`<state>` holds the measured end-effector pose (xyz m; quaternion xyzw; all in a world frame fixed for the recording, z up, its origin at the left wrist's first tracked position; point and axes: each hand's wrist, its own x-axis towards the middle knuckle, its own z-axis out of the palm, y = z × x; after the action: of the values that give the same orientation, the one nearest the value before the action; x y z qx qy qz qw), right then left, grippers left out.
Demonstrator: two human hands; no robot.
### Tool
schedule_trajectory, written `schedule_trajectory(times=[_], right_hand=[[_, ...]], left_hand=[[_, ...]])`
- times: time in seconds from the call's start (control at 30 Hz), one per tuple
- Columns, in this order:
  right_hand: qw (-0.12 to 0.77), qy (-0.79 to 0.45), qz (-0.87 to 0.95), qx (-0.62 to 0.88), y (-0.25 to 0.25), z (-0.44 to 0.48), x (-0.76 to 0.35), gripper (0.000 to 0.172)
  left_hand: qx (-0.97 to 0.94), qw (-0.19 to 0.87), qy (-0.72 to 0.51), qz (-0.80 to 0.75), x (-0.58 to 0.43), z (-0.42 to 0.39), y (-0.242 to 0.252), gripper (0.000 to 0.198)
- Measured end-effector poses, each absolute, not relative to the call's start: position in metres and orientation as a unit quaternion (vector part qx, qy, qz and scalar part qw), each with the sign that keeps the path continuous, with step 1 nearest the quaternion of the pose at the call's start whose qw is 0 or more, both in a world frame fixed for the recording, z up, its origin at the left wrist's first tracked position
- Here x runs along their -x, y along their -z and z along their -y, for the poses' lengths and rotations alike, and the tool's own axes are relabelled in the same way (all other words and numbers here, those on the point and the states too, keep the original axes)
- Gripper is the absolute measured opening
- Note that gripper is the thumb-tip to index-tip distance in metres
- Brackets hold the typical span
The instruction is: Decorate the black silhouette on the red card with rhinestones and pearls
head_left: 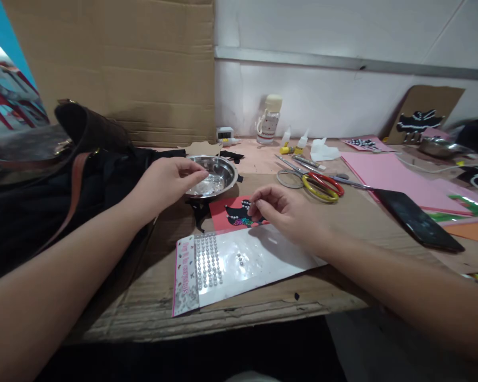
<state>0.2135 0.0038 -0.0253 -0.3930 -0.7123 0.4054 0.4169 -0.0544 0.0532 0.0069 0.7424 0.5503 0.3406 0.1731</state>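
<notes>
My left hand (168, 180) hovers at the near rim of a small steel bowl (225, 171), its thumb and fingers pinched together; what they hold is too small to make out. My right hand (283, 209) rests over a red card (223, 214) that bears a black shape dotted with beads, its fingertips pinched at the card's right edge. A clear sheet of stick-on rhinestones (227, 264) lies just in front of both hands, with rows of gems on its left part.
A dark bag (63, 175) fills the left side. Scissors (322, 185) with red and yellow handles lie behind my right hand. A black phone (418, 219), pink sheets (386, 171), glue tubes (300, 143) and a bottle (269, 120) sit further right and back. Cardboard (143, 63) leans on the wall.
</notes>
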Motion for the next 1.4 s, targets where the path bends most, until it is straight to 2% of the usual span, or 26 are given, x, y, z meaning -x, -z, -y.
schedule_trajectory(times=[0.17,0.37,1.2,1.4], right_hand=[[0.400,-0.311,0.781,0.365,0.025,-0.001,-0.217,0.009],[0.392,-0.256,0.809,0.356,0.024,0.001,-0.218,0.011],[0.367,-0.244,0.822,0.361,0.025,0.000,-0.220,0.013],[0.368,-0.264,0.818,0.355,0.026,-0.001,-0.219,0.012]], left_hand=[[-0.764,0.087,-0.324,-0.551,0.051,-0.056,-0.001,0.029],[-0.762,0.117,-0.311,-0.556,0.049,-0.058,0.004,0.024],[-0.768,0.071,-0.272,-0.576,0.050,-0.059,0.002,0.022],[-0.761,0.135,-0.319,-0.549,0.050,-0.058,0.005,0.015]])
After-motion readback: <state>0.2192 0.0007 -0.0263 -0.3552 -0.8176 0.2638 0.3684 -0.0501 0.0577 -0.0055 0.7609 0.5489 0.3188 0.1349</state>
